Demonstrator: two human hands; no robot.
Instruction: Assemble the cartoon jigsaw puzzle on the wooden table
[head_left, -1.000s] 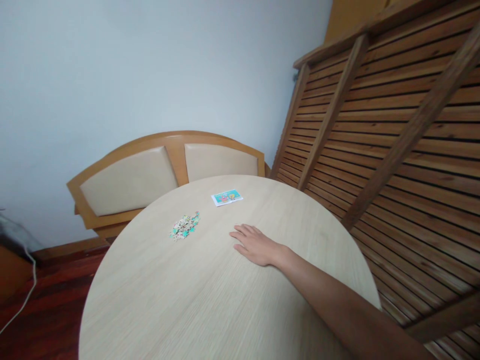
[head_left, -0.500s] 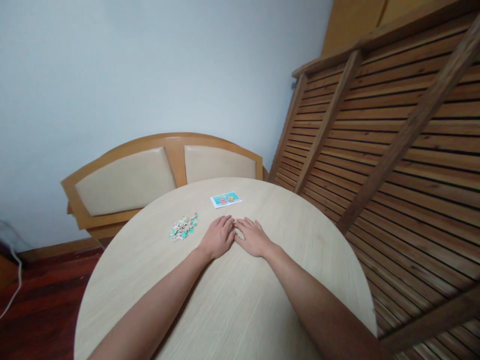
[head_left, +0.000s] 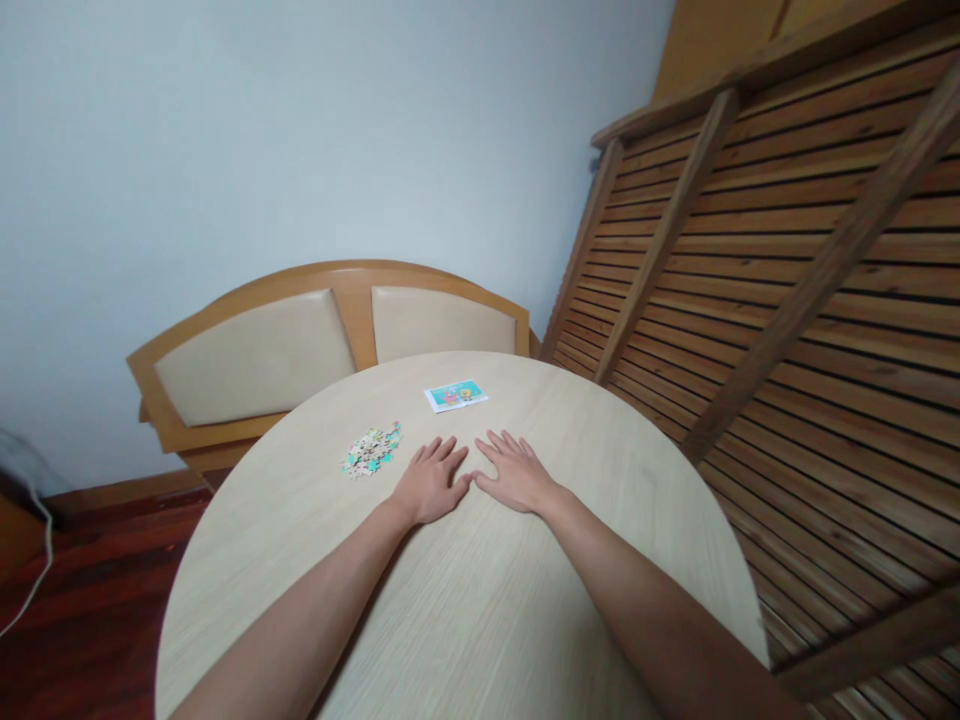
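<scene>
My left hand [head_left: 430,482] rests palm down on the pale round table [head_left: 465,620], its fingers spread and nothing in it. Beside it, my right hand [head_left: 515,474] lies the same way, fingers apart and holding nothing. The two thumbs come close to each other at the middle. To the left of my left hand is a loose pile of jigsaw puzzle pieces [head_left: 370,452], some white and some turquoise. Beyond both hands lies a small turquoise picture card [head_left: 456,395] with two cartoon figures on it.
Behind the table stands a wooden headboard with cream padded panels [head_left: 255,358], near a pale wall [head_left: 337,130]. A large slatted wooden frame [head_left: 787,330] leans along the right side. At the lower left a white cable [head_left: 46,560] hangs above the dark red floor [head_left: 97,600].
My hands have moved slightly apart, and their fingers are spread wider. The whole view has shifted a little. The puzzle pieces and the card stay in place on the table.
</scene>
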